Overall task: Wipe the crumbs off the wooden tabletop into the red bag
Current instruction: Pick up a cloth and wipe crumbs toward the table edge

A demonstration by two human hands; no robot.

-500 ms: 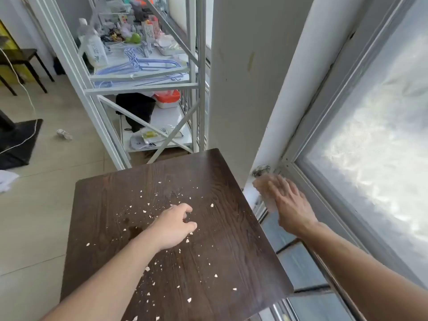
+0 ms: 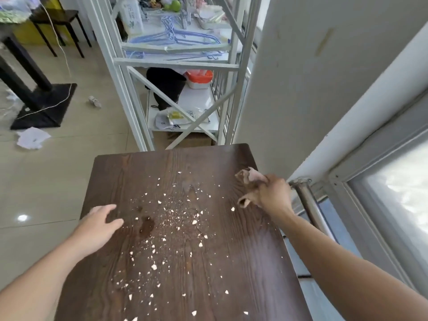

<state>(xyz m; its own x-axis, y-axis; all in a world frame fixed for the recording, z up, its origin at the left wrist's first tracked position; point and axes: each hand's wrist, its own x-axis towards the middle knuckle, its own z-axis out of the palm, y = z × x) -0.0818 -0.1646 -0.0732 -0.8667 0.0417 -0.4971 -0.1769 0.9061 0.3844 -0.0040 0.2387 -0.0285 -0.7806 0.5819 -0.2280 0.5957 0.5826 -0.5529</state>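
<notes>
Crumbs (image 2: 172, 215) lie scattered over the wooden tabletop (image 2: 231, 262), thickest around its centre and trailing toward six o'clock, with a few strays out at one and five o'clock. They look dry, pale and very light, from fine dust to small chips, so I judge they will skate and bounce rather than clump: a flat, slow sweep should gather them, while a quick flick would scatter them onto the floor. Two dark damp-looking spots (image 2: 146, 224) sit at about nine o'clock of the centre, and crumbs there may stick and smear.

The right hand (image 2: 269, 195), at two o'clock of the tabletop, is closed around a crumpled pinkish cloth (image 2: 249, 178), whose soft folds stick out past the knuckles. Limp and bunched as it is, it would wipe better flattened under the palm. The left hand (image 2: 98, 224) rests at the nine o'clock edge with fingers loosely spread and holding nothing.

No red bag shows anywhere in view, so the crumbs' destination cannot be placed; it would need to be held open just below a table edge. Beyond twelve o'clock, a white metal shelf rack (image 2: 178, 63) carries blue hangers (image 2: 176, 37) on its upper level and, lower down, a red-lidded tub (image 2: 200, 78) whose contents cannot be made out.
</notes>
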